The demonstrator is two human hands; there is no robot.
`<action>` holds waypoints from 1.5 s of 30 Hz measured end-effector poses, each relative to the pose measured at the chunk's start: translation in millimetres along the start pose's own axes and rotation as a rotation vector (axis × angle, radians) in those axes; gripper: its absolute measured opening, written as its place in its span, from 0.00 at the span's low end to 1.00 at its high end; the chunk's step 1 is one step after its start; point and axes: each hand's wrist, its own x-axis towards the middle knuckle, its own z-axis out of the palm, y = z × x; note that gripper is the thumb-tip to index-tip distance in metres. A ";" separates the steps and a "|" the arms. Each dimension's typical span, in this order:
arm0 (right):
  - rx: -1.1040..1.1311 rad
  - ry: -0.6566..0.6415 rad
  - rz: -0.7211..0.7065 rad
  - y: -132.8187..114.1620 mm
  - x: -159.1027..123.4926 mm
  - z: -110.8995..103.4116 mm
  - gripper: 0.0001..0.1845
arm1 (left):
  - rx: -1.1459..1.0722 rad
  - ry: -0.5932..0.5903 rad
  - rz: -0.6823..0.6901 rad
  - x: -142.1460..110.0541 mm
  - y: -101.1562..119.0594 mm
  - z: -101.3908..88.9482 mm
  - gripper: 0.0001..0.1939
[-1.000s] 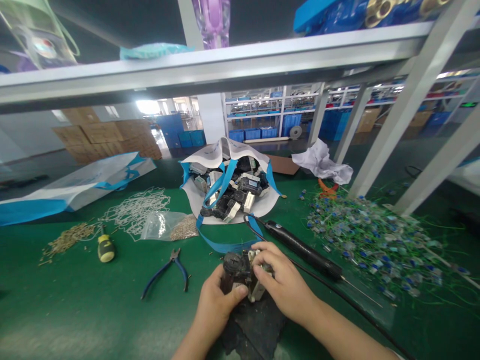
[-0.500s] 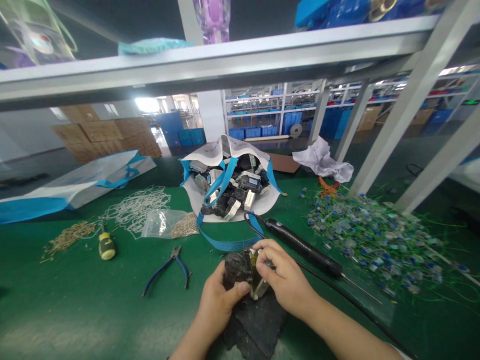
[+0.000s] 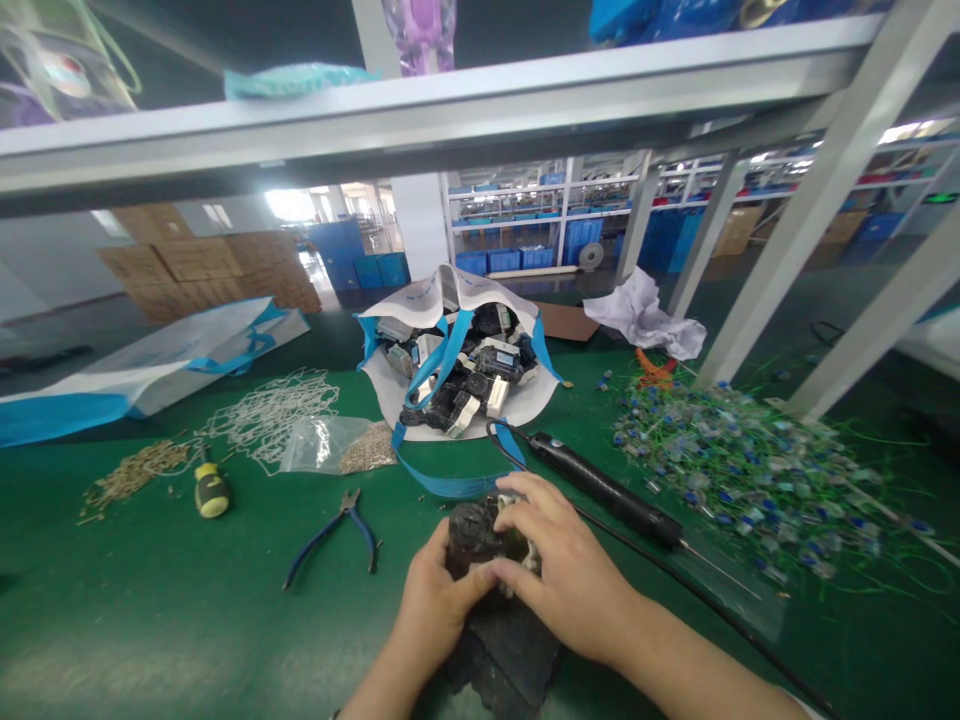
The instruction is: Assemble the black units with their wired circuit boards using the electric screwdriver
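head view: a small black motor part (image 3: 474, 532) sits low in the middle, pinched between both hands just above a dark rubbery mat (image 3: 504, 655) on the green tabletop (image 3: 187, 620). the left hand (image 3: 435, 598) has a closed grip on the part's near side, thumb pressed along its lower edge. the right hand (image 3: 566, 575) lies over the part's right side and top, fingers curled tight round a pale plastic piece there, so both grips are holding the part. the part is chunky, matte and dusty, with a round ribbed cap. just beyond it a long black electric screwdriver (image 3: 600, 488) lies slantwise with its thin cord. blue-handled pliers (image 3: 334, 535) lie to the left, and an open white-and-blue bag (image 3: 457, 365) full of similar parts stands behind.
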 end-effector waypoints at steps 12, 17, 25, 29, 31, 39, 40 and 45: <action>0.011 -0.124 0.012 -3.8 0.3 -11.0 0.14 | 0.159 -0.058 0.034 -1.3 -3.1 2.5 0.21; 0.039 -0.092 0.004 -3.5 -1.0 -6.6 0.15 | 0.193 -0.046 0.018 -1.1 -0.9 3.4 0.19; -0.116 -0.014 -0.080 -4.6 -4.7 -5.4 0.12 | 0.305 0.008 0.004 -3.2 2.8 6.6 0.16; -0.182 0.025 -0.175 -2.9 -4.5 -5.4 0.08 | 0.324 0.025 -0.007 -3.8 4.6 7.9 0.15; -0.184 0.060 -0.235 -1.5 -3.4 -4.4 0.09 | 0.317 0.025 -0.002 -3.5 4.1 8.2 0.14; -0.114 0.156 -0.233 -0.5 -1.7 -6.1 0.09 | 0.138 0.078 -0.019 0.6 0.6 3.1 0.21; -0.109 0.185 -0.191 -0.2 -2.3 -5.6 0.11 | 0.094 0.080 -0.017 1.4 0.3 1.6 0.21; 0.001 0.296 0.070 5.7 -3.8 6.7 0.19 | -0.022 0.050 -0.053 3.4 -0.8 -5.2 0.22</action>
